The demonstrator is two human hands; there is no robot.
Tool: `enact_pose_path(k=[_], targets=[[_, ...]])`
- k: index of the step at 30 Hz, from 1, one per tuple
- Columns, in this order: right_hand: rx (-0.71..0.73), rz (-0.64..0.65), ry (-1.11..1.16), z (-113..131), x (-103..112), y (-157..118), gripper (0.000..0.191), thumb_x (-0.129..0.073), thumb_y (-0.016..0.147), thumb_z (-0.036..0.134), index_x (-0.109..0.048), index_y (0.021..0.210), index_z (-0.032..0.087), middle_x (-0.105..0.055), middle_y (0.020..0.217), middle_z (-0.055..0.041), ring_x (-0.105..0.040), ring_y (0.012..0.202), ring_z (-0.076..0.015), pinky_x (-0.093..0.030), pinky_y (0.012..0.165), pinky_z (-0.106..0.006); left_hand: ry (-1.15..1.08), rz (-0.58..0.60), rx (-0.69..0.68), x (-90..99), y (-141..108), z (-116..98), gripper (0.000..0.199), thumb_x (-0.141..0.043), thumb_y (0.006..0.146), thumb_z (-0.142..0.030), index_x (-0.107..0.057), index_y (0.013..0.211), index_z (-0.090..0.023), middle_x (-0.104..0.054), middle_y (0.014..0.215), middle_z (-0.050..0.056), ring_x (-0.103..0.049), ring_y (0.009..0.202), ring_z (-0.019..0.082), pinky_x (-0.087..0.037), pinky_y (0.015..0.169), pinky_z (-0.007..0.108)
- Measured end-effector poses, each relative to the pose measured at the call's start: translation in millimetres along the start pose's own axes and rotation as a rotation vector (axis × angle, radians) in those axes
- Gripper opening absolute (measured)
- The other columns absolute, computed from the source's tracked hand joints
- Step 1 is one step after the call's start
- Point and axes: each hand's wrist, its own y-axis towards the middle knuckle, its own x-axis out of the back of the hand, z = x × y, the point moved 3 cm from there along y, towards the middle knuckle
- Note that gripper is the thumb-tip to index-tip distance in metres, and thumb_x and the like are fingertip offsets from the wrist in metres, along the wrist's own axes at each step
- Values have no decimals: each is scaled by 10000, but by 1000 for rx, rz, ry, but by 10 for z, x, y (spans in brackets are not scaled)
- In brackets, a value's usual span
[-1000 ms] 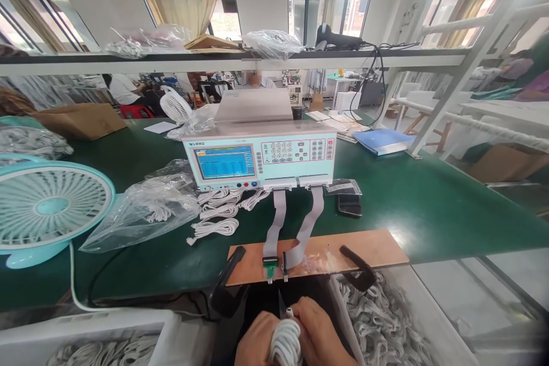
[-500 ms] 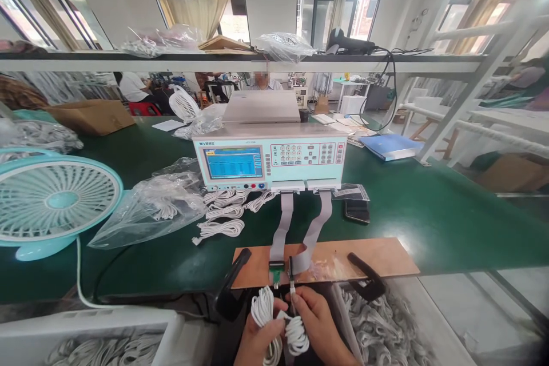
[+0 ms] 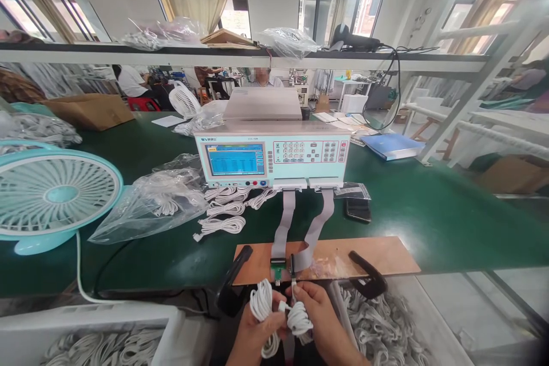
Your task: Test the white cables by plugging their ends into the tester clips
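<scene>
My left hand is closed around a coiled white cable, and a white plug end shows near its fingertips. A second white coil hangs between my hands, against my right fingers. My right hand pinches the connector end of a white cable, just below the dark connector of the right grey ribbon cable. Whether that plug is fully seated cannot be made out. Left of it, a small green circuit board joins the other ribbon cable.
The tester stands behind a wooden board held by black clamps. Several coiled cables lie beside a plastic bag and a fan. Bins of cables flank my hands. A phone lies right.
My left hand and its coil have shifted slightly left. The coil by my right hand has swung a little right and up. The camera view has moved slightly.
</scene>
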Motion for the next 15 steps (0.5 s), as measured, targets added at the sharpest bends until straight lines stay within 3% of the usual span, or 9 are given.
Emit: enact_pose_path(k=[4,9,12,15], targets=[[1,8,75,1,-19,1,278,-709,673,395,-671,695,121,-547,519,12,-456,447,-95,-342,451,-200,85,-209,-117,-80,27,-30,252,-702,620,-345,-561,588,-139,-531,433,-40,-469,413,79,-382,451,192],[-23,61,56,-7,-13,5,306,-695,676,418,-665,720,117,-581,544,-17,-503,460,-133,-381,454,-234,105,-177,-94,-130,18,-55,264,-719,577,-359,-586,574,-131,-547,427,-24,-474,405,98,-398,424,204],[-25,71,60,25,-18,-10,265,-687,693,402,-676,732,140,-591,570,-14,-519,500,-139,-398,499,-241,69,-297,-73,-89,1,-22,271,-746,526,-356,-618,574,-123,-605,464,7,-530,433,132,-430,439,226],[-1,99,47,82,-37,-36,229,-682,707,383,-688,723,155,-597,584,-7,-516,535,-137,-391,536,-234,88,-384,-110,-70,9,27,283,-740,543,-362,-659,631,-105,-680,581,63,-614,583,203,-480,545,266]])
